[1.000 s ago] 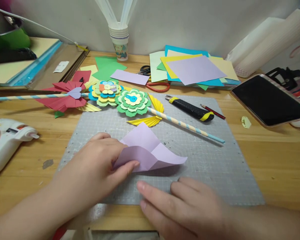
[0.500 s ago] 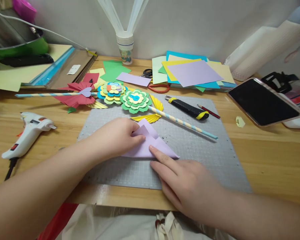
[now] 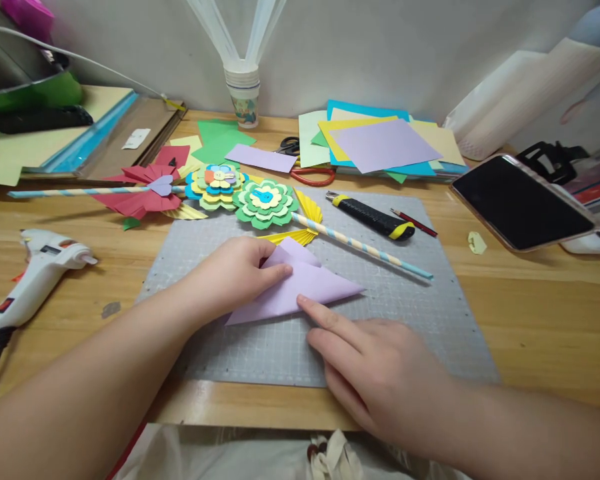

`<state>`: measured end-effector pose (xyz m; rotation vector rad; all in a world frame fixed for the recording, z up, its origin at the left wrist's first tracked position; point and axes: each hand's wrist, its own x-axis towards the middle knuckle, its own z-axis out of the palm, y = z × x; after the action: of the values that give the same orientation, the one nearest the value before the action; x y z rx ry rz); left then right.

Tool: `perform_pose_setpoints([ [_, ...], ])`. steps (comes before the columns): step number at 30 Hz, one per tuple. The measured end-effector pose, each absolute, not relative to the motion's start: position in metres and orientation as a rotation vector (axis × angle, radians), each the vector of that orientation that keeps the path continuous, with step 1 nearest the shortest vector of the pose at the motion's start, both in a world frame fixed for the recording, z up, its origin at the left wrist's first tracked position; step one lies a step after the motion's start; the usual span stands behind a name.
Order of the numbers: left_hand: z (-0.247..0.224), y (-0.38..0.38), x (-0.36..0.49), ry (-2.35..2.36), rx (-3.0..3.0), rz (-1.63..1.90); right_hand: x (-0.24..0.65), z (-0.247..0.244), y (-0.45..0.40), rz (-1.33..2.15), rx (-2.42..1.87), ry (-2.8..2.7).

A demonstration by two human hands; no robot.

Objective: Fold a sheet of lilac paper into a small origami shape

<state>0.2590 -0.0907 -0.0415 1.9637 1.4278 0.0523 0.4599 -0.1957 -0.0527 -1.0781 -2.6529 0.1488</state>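
A folded sheet of light purple paper (image 3: 325,283) lies on the grey cutting mat (image 3: 260,360), its pointed corners to the left and right. My left hand (image 3: 240,270) grips its upper left part, thumb on top and the other fingers mostly hidden behind. From the lower right, my right hand (image 3: 375,357) rests its extended index fingertip on the paper near the lower edge; the other fingers stretch out loosely below it. Just beyond the paper lie a green layered paper flower (image 3: 266,202) and a blue-and-cream striped paper stick (image 3: 365,248) with yellow pleated leaves (image 3: 310,210).
A black and yellow utility knife (image 3: 370,215) and a pencil (image 3: 414,222) lie at the mat's far right. A white glue gun (image 3: 45,273) is at left. Scissors (image 3: 313,175), stacked coloured paper (image 3: 390,143), paper cups (image 3: 243,97) and a phone (image 3: 525,200) stand farther off.
The purple paper has turned slightly counterclockwise, its right corner now higher and its lower left corner showing. Both hands keep touching it. The camera view has shifted a little.
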Motion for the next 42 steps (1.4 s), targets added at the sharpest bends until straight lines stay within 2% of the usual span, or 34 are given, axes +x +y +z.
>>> perform_pose_setpoints([
  [4, -0.036, -0.088, 0.250, 1.332, 1.929, 0.074, 0.460, -0.055, -0.195, 0.171, -1.111, -2.659],
  [9, -0.030, -0.088, 0.236, 1.248, 1.916, -0.165, 0.459, -0.054, -0.193, 0.181, -1.154, -2.655],
  [18, -0.041, -0.086, 0.246, 1.348, 2.089, 0.143, 0.461, -0.053, -0.191, 0.178, -1.150, -2.631],
  [31, -0.042, -0.088, 0.247, 1.345, 2.134, 0.105, 0.462, -0.053, -0.193, 0.245, -1.018, -2.665],
  [42, -0.046, -0.090, 0.247, 1.317, 2.243, 0.077, 0.460, -0.057, -0.193, 0.317, -1.073, -2.679],
])
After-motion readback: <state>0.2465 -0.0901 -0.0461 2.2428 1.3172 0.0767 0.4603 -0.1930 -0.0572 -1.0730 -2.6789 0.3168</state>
